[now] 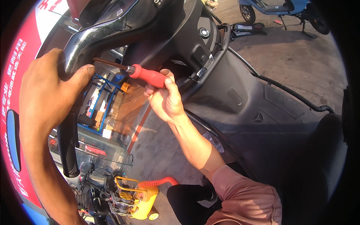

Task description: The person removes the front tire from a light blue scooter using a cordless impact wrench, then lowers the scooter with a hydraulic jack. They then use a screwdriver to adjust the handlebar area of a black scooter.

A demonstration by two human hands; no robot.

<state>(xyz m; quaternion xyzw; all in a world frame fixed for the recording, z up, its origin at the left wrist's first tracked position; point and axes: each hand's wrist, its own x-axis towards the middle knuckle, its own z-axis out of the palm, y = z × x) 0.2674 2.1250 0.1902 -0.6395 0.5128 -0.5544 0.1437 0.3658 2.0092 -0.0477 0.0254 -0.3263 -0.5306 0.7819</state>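
My right hand (167,99) is closed round the red handle of a screwdriver (146,76). Its metal shaft points left, and the tip meets the underside of a glossy black handlebar cover (86,39) on an electric scooter. My left hand (56,86) clasps the end of that cover, thumb on the near side next to the shaft; its other fingers are mostly hidden behind. Below the left hand hangs the black rubber handlebar grip (68,150). A round lock (204,33) sits on the scooter's dark front panel, beyond my right hand.
The scooter's footboard (243,108) and a black tubular guard bar (277,82) extend right. A yellow air compressor (144,202) with a coiled red hose (159,182) stands below. Blue shelving (101,101) is behind glass at left. Another blue scooter (275,7) is parked at far right.
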